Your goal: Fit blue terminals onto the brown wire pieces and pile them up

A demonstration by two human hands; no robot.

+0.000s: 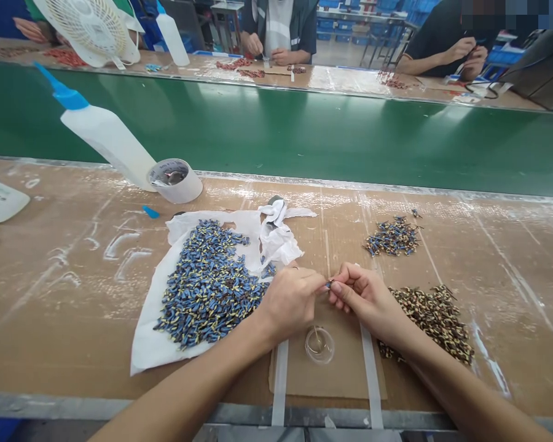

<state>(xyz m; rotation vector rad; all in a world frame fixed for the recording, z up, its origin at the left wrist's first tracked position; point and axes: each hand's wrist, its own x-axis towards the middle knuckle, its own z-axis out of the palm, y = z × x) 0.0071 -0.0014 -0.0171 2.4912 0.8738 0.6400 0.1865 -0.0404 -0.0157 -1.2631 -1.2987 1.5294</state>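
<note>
My left hand (291, 302) and my right hand (366, 299) meet over a taped cardboard piece (345, 377). Their fingertips pinch a tiny blue-and-dark part (329, 285), mostly hidden by the fingers. Just below them sits a small clear round cup (319, 345) with a thin stick in it. To the left of my left hand, a big heap of small blue, yellow and dark parts (212, 282) lies on a white sheet (142, 353). Beside my right wrist is a pile of dark and cream parts (435, 322); a smaller blue-and-cream pile (391, 236) lies farther back.
A white squeeze bottle (105, 138) with a blue nozzle stands behind a tape roll (177, 182). Crumpled white paper (279, 233) lies behind the heap. A green belt (304, 138) runs across; beyond it, co-workers sit near a white fan (90, 27).
</note>
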